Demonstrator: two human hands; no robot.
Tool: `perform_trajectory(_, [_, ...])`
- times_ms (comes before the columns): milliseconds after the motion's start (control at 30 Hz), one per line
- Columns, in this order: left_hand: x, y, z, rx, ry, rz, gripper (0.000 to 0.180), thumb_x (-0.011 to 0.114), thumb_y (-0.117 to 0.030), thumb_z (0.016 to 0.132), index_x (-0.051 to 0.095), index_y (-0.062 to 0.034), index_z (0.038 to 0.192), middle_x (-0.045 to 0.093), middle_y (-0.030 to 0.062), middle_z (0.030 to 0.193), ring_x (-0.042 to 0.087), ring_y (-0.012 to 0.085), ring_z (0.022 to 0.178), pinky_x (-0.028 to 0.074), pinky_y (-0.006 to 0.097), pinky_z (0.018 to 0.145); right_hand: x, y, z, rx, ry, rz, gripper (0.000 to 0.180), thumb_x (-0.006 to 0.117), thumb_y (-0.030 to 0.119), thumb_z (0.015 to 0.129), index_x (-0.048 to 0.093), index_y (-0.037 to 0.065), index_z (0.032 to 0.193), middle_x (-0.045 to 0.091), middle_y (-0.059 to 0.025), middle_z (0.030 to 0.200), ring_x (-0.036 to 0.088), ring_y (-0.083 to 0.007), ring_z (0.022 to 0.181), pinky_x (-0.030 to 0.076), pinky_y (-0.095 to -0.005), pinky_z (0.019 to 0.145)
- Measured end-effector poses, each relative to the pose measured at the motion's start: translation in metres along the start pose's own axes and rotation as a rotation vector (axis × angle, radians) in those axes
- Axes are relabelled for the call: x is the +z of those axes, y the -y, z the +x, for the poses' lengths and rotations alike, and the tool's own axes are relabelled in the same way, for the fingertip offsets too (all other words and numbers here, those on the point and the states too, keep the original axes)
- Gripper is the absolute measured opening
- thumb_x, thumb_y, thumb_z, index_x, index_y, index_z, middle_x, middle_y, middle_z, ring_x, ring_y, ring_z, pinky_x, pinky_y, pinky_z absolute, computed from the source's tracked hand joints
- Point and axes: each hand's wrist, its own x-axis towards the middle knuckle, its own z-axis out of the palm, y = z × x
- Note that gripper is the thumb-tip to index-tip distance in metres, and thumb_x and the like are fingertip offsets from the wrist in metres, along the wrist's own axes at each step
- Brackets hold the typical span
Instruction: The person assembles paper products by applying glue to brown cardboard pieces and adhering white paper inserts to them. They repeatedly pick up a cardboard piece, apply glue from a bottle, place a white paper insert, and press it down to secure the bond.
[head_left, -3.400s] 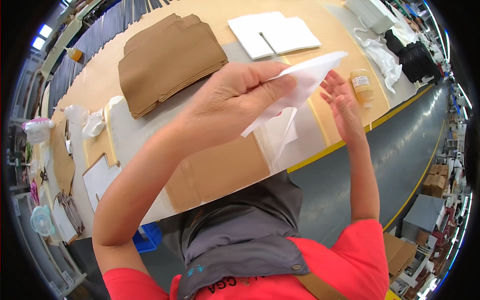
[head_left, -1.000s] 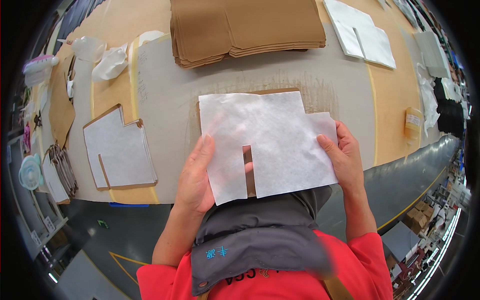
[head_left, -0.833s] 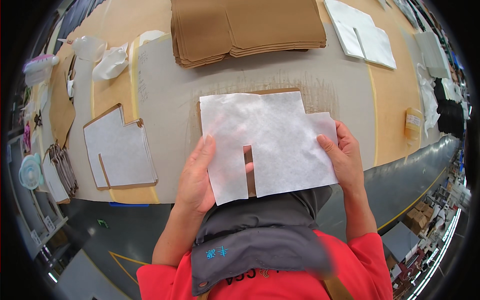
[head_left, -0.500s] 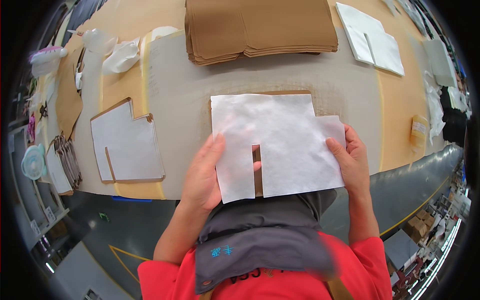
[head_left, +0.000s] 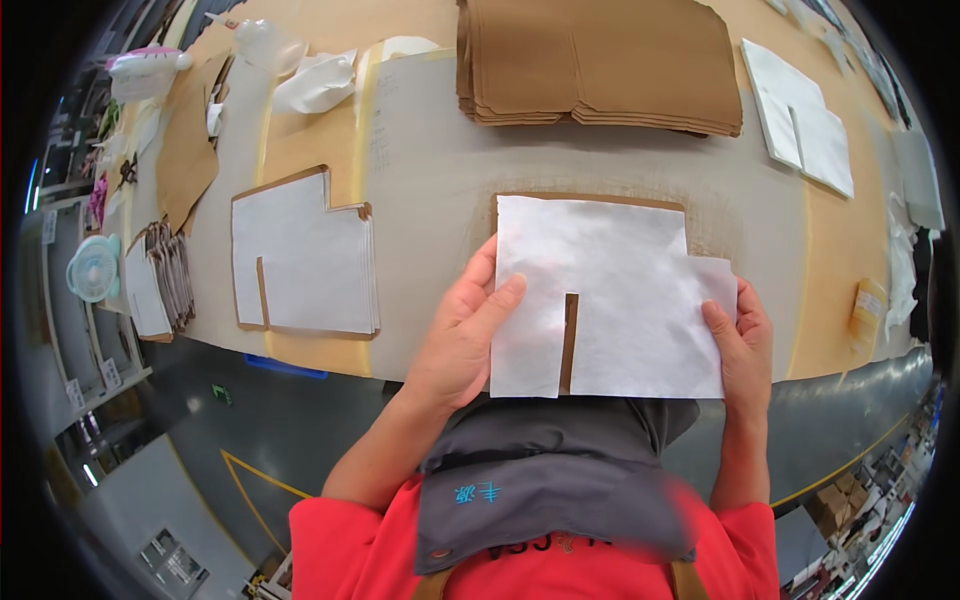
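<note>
We press the white notched sheet [head_left: 610, 295] flat on a brown card at the near worktop [head_left: 430, 190] edge. Left hand [head_left: 465, 335] fingers lie spread on its left edge; right hand [head_left: 740, 345] fingers flat at its right edge. A brown card stack [head_left: 600, 60] lies far.

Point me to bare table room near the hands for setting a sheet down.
Free: the grey strip between the finished white stack and the left hand, and the band between the white sheet and brown card pile. Crowded: the table's far left edge.
</note>
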Motion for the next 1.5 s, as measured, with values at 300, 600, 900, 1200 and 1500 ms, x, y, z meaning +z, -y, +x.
perform_trajectory(300, [-0.003,-0.001,0.002,0.070,0.003,0.092,0.062,0.051,-0.010,0.106,0.023,-0.0009,0.160,0.042,0.0083,0.155,0.045,0.0162,0.138,0.040,0.033,0.113,-0.004,-0.004,0.000,-0.024,-0.009,-0.015,0.031,0.066,0.010,0.099,0.058,-0.003,0.126,0.069,-0.0062,0.111,0.063,-0.0081,0.097,0.050,-0.0237,0.085])
perform_trajectory(600, [-0.002,-0.006,0.002,0.097,0.068,0.114,0.068,0.048,-0.007,0.106,0.011,0.0027,0.162,0.039,0.0112,0.158,0.043,0.0157,0.140,0.032,0.031,0.117,-0.005,-0.006,0.000,-0.013,-0.004,-0.021,0.032,0.067,0.010,0.099,0.058,-0.004,0.126,0.068,-0.0064,0.113,0.062,-0.0084,0.098,0.050,-0.0239,0.086])
perform_trajectory(900, [-0.005,-0.022,-0.020,0.000,-0.030,0.283,0.076,0.055,-0.006,0.103,0.010,-0.0082,0.165,0.055,0.0135,0.143,0.057,0.0108,0.118,0.046,0.029,0.101,-0.003,-0.006,-0.001,-0.018,-0.002,-0.014,0.031,0.065,0.008,0.099,0.058,-0.004,0.127,0.068,-0.0067,0.113,0.063,-0.0088,0.098,0.051,-0.0244,0.086])
perform_trajectory(1200, [-0.014,-0.019,-0.045,-0.132,0.124,0.541,0.045,0.061,-0.009,0.102,0.053,-0.0065,0.147,0.063,0.0043,0.129,0.056,0.0071,0.097,0.046,0.025,0.095,-0.003,-0.004,-0.001,0.000,0.008,-0.030,0.031,0.064,0.008,0.099,0.057,-0.004,0.128,0.068,-0.0068,0.114,0.063,-0.0088,0.099,0.051,-0.0242,0.086])
perform_trajectory(1500, [-0.011,-0.022,-0.044,-0.314,0.079,0.356,0.040,0.059,-0.014,0.104,0.057,-0.0023,0.142,0.062,0.0022,0.134,0.056,0.0019,0.092,0.059,0.028,0.090,-0.002,-0.003,0.000,-0.032,0.008,-0.029,0.032,0.065,0.010,0.100,0.058,-0.003,0.127,0.069,-0.0067,0.112,0.064,-0.0079,0.096,0.051,-0.0233,0.084])
